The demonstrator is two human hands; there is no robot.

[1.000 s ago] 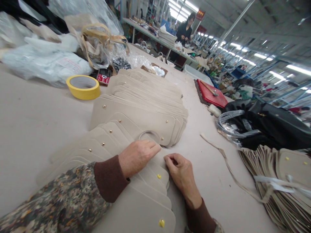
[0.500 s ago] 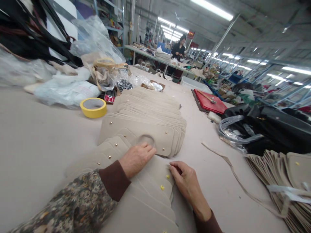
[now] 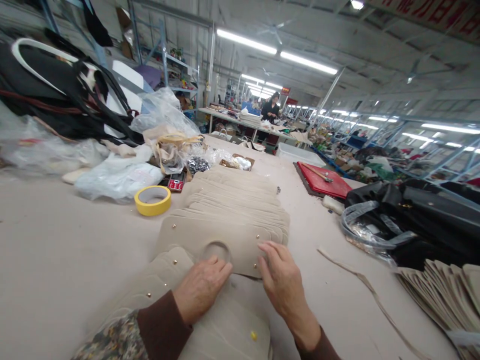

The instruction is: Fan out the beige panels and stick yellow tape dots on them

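Note:
A beige panel point(image 3: 191, 237) with rounded corners, small metal studs and an oval cut-out lies at the front of an overlapping row of like panels point(image 3: 232, 200). My left hand point(image 3: 202, 287) is closed on its lower edge by the cut-out, thumb hidden. Around the panel's right end, beside two studs, the fingers of my right hand point(image 3: 281, 275) are bent and closed. A second fanned pile of beige panels point(image 3: 225, 330) lies under my left wrist, partly covered by my forearm; a yellow piece shows on it.
Left of the row are yellow tape point(image 3: 152, 201), a phone-like red and black device point(image 3: 176, 182) and plastic bags point(image 3: 120, 172). On the right lie a red pad point(image 3: 324, 180) with a hammer point(image 3: 317, 172), a black bag point(image 3: 423, 210), a beige strip point(image 3: 360, 277) and more panels point(image 3: 446, 295). A person point(image 3: 270, 110) stands far back.
My right hand has moved from the near pile's right edge up to the right end of the studded panel. My left hand stays by the cut-out. The camera view has tilted up.

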